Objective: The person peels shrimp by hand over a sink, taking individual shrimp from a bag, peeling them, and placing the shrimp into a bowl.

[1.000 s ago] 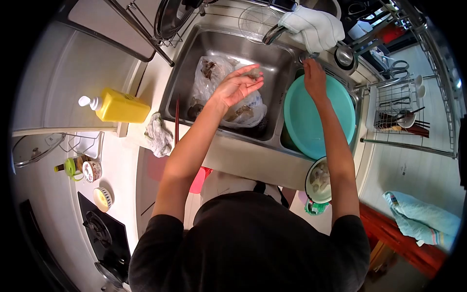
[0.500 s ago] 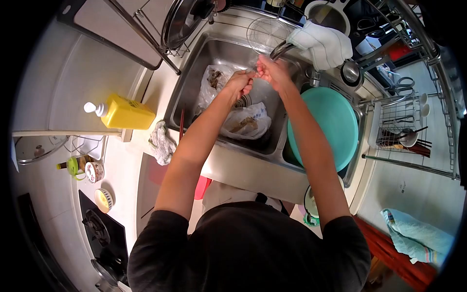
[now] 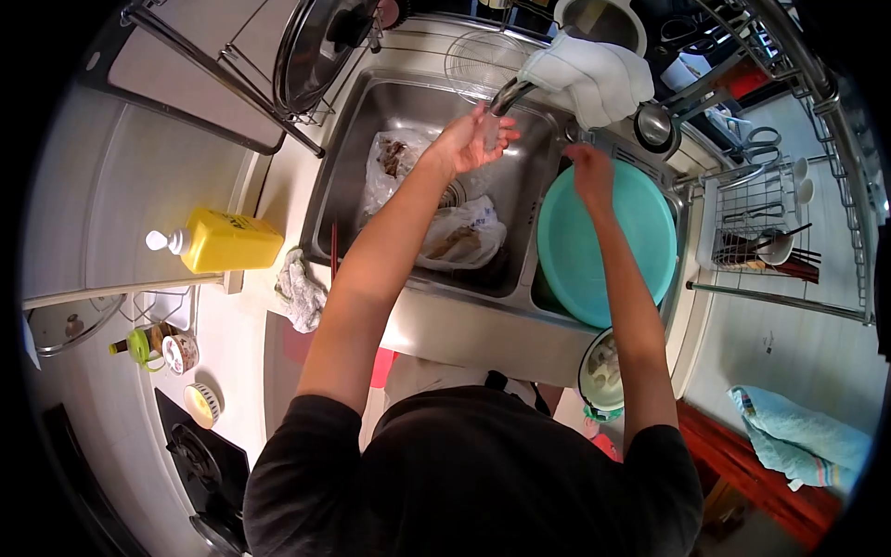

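Note:
Under the end of the faucet [image 3: 510,96], my left hand [image 3: 469,144] is held with its fingers apart, and a clear stream runs over it. My right hand [image 3: 591,172] is at the back edge of the turquoise basin [image 3: 608,246], near the faucet's base. Its fingers are bunched together, and what they hold, if anything, is too small to make out. Below my left hand, plastic bags [image 3: 464,237] with brownish scraps lie in the steel sink [image 3: 357,139]. A white cloth [image 3: 594,79] hangs over the faucet.
A yellow pump bottle [image 3: 232,241] and a crumpled rag [image 3: 302,292] are left of the sink. Behind the sink lies a wire strainer [image 3: 483,63]. At the right stands a wire rack [image 3: 752,223] with chopsticks. A pot [image 3: 603,371] is below the basin.
My hands have come apart. The left has opened under the faucet, while the right has moved right to the basin's back edge. The whole view has shifted slightly.

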